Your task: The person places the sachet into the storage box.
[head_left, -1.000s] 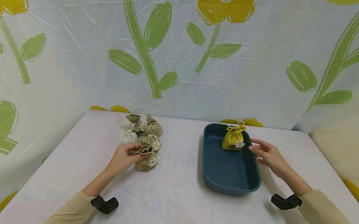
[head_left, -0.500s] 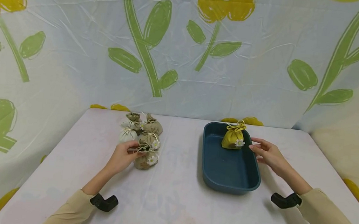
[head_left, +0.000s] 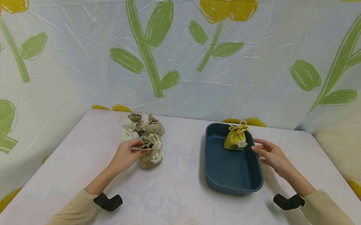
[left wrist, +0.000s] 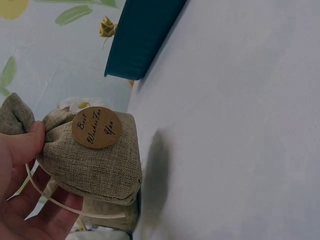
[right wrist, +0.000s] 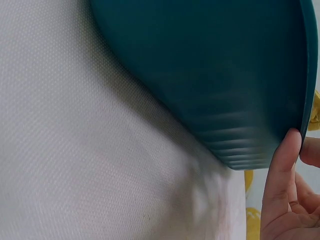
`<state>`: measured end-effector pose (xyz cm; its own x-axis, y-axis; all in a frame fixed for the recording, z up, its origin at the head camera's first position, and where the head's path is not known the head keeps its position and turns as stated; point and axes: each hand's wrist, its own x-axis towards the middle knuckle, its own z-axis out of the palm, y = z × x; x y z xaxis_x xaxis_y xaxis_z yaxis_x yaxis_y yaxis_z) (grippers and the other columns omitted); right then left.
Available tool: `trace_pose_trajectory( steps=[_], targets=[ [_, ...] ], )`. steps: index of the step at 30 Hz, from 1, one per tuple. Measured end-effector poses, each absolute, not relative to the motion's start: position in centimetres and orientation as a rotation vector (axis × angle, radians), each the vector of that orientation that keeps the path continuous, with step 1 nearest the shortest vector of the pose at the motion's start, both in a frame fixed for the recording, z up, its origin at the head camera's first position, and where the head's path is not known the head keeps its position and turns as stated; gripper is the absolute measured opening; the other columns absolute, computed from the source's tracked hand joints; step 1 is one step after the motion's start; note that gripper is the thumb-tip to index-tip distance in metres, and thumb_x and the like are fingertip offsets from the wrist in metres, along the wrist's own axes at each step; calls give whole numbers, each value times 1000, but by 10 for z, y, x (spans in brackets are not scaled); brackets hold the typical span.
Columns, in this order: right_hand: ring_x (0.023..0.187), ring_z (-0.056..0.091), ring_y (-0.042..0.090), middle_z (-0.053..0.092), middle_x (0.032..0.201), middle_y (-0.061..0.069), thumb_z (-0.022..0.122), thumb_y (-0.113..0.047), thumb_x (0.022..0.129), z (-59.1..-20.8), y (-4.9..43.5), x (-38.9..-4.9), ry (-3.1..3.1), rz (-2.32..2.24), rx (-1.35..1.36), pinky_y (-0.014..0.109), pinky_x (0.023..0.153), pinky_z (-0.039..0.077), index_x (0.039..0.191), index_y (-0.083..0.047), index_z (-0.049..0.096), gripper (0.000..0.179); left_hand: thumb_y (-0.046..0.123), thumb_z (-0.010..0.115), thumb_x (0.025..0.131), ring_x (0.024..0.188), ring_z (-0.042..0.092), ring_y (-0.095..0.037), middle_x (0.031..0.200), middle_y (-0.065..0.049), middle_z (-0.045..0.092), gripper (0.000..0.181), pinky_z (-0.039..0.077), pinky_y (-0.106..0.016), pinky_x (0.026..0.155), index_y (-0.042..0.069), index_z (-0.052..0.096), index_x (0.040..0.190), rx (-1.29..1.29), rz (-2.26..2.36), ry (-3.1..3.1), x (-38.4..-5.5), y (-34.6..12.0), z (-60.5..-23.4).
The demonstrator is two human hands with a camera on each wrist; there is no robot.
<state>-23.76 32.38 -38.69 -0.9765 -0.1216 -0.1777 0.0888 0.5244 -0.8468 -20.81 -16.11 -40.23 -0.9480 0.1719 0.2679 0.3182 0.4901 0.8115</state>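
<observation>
Tan pouch in a thumb-and-finger pinch of the left hand

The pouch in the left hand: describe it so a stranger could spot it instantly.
On the table, left of the blue tray, pouches cluster. At their near side is a beige pouch, the only one pinched by the left hand.

Four tan bags, one white bag and one yellow bag made six in all. There were one blue tub, one left hand, one right hand and two wrist cameras.
</observation>
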Motion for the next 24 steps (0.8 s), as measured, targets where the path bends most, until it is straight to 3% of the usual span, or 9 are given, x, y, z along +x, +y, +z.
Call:
trace_pose_trajectory(
  steps=[7, 24],
  targets=[
    [80, 53, 1, 56, 93, -16, 53, -32, 99, -391, 327, -237, 2529, -1465, -34, 23, 68, 51, 148, 3, 26, 67, 13, 75, 83, 97, 67, -26, 99, -14, 73, 19, 57, -31, 82, 4, 70, 100, -436, -1485, -2573, -209, -146, -393],
    [78, 53, 1, 56, 90, -19, 54, -30, 99, -391, 326, -236, 2494, -1530, -59, 22, 66, 50, 148, 4, 26, 65, 15, 76, 82, 93, 67, -21, 95, -12, 71, 17, 57, -27, 79, 4, 69, 94, -521, -1546, -2558, -216, -103, -371]
  ],
)
